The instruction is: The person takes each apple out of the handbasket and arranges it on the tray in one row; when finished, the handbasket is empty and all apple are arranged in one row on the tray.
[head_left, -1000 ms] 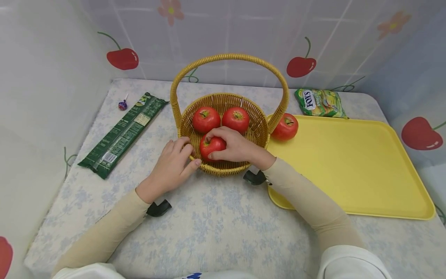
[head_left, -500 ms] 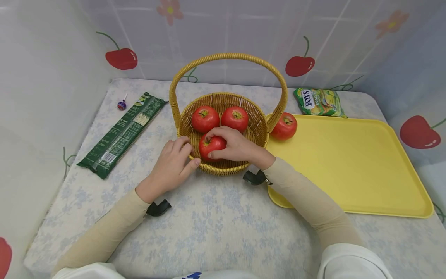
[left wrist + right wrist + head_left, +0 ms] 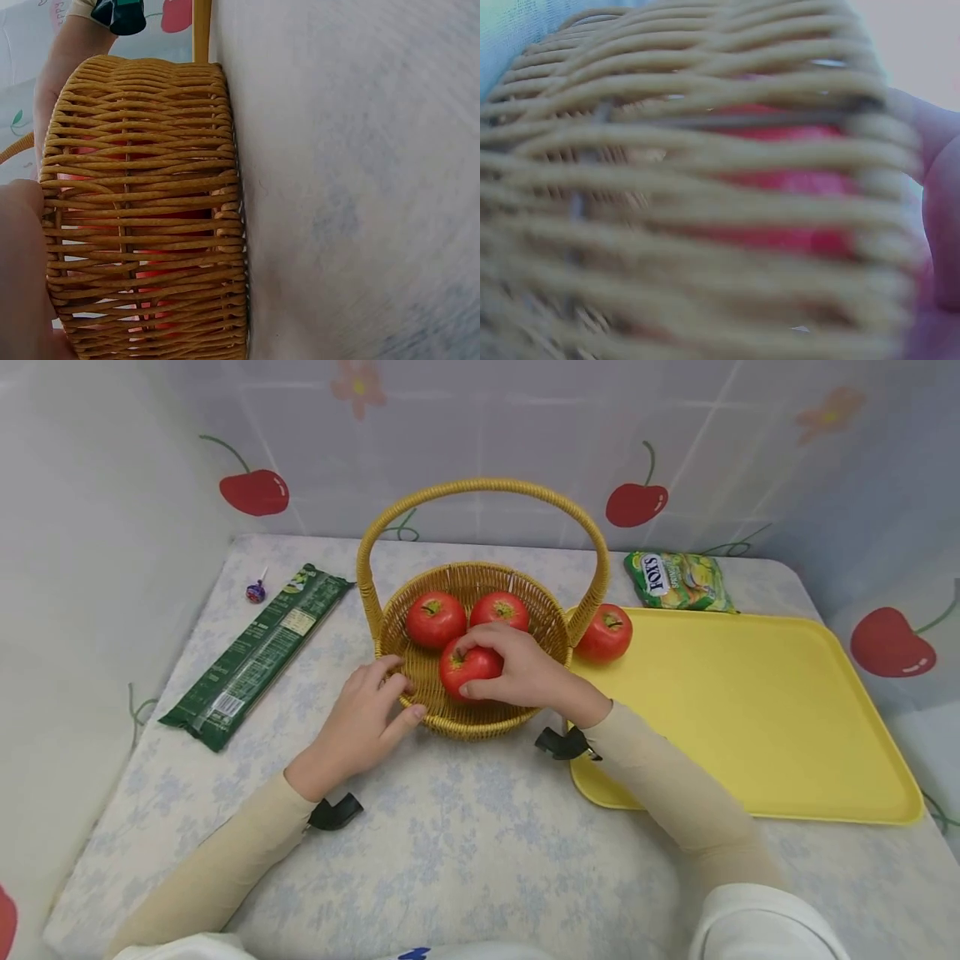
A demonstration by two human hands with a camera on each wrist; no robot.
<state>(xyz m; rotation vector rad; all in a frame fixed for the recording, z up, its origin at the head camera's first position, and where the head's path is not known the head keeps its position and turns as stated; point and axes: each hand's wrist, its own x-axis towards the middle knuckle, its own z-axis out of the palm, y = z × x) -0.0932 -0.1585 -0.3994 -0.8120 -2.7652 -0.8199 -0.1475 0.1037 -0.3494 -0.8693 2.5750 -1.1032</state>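
Note:
A yellow wicker basket [image 3: 468, 727] with a tall arched handle stands on the table in the head view. Near its front wall, inside, my right hand [image 3: 528, 670] grips a red apple [image 3: 459, 675], thumb in front and fingers over the top. Two more apples, one at back left [image 3: 436, 620] and one at back right [image 3: 500, 608], lie in the basket behind it. My left hand [image 3: 360, 720] holds the basket's front-left rim, fingers reaching over it. The left wrist view shows the woven wall [image 3: 142, 210] from outside, with red showing through the gaps.
Right of the basket lies a yellow tray [image 3: 750, 718], with another red apple [image 3: 604, 633] at its back-left corner. A green Fox's candy bag [image 3: 681, 581] rests behind the tray. To the left are a long green packet [image 3: 258, 656] and a lollipop [image 3: 256, 591].
My right hand has shifted the gripped apple a little to the right within the basket, nearer the back-right apple. The left hand stays on the rim. The head view has drifted slightly.

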